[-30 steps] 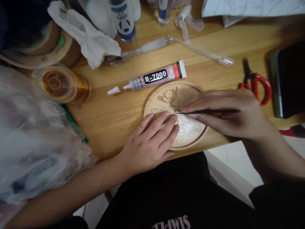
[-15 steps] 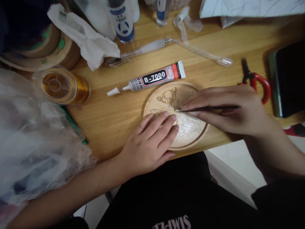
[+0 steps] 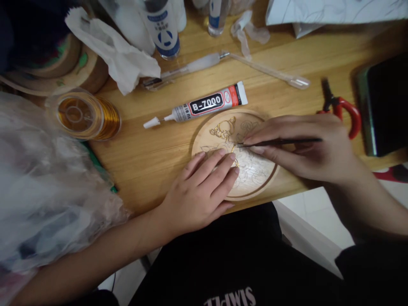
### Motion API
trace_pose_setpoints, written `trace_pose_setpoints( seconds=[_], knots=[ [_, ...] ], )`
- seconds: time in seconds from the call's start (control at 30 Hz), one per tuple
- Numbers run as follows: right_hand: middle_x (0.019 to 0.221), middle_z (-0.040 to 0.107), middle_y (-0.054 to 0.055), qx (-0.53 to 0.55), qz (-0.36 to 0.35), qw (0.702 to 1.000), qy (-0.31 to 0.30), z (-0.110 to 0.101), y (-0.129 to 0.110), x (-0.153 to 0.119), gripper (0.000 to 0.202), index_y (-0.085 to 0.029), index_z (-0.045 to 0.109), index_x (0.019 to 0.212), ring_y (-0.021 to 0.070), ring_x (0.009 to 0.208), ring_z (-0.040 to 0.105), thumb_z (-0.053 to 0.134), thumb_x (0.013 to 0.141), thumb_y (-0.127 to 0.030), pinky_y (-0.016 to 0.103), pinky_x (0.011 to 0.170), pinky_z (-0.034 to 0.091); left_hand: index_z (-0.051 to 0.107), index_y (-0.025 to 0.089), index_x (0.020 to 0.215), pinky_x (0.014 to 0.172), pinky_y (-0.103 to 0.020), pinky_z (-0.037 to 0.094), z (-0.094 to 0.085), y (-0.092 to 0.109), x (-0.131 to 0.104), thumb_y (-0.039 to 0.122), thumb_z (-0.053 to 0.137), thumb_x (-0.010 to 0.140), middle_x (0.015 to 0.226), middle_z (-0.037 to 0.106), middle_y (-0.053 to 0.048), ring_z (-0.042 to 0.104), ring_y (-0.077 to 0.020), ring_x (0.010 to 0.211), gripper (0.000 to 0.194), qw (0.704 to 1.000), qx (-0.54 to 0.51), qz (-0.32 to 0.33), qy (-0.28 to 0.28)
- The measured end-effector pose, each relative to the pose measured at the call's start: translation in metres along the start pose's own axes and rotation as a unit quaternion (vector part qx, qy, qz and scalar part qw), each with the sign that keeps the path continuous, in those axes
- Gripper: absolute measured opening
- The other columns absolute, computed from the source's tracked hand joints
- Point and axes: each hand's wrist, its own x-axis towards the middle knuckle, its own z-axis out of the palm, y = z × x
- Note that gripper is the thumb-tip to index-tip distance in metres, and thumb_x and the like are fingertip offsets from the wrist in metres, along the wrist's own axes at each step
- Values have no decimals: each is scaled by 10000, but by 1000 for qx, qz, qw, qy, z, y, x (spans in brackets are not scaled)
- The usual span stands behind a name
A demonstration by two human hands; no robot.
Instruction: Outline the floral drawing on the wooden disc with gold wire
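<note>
Nudged up the disc, tweezers are pinched by the right hand, left hand spread unclenched, and wire, likely pliant, is best gripped near its end.

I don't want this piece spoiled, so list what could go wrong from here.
The dark tool in the right hand meets or nearly meets the gold wire; a slip might shift it.
The round plate under the left hand lies near the front edge of the table; a push toward the body could tip it.
The cap of the B-7000 tube stands off its nozzle; the contents might dry or seep.
</note>
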Motion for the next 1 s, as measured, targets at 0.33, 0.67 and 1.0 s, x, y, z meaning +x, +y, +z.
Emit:
trace_pose_setpoints(
  seconds=[0.33,0.67,1.0],
  knots=[
    [920,779,25,-24,60,994,93,23,-18,-19,187,-264,737,986,192,852,750,662,863,-145,316,715,622,567,105,1338,1171,-476,355,1,0,-1,448,476,1006,1480,543,-125,462,-299,1403,485,1000,2,-8,-4],
    [908,771,27,-52,136,963,225,57,-39,-27,223,-290,727,1002,198,825,737,664,852,-138,356,746,629,598,92,1295,1171,-493,362,0,1,0,415,544,966,1449,565,-157,468,-306,1396,464,1000,-16,-11,8],
    [991,780,58,-25,112,955,275,71,-36,-36,258,-240,732,1044,195,929,744,672,837,-98,357,829,623,588,89,1313,1175,-492,354,-2,2,0,407,628,916,1439,574,-160,473,-311,1389,510,1000,-8,-9,14]
  ],
)
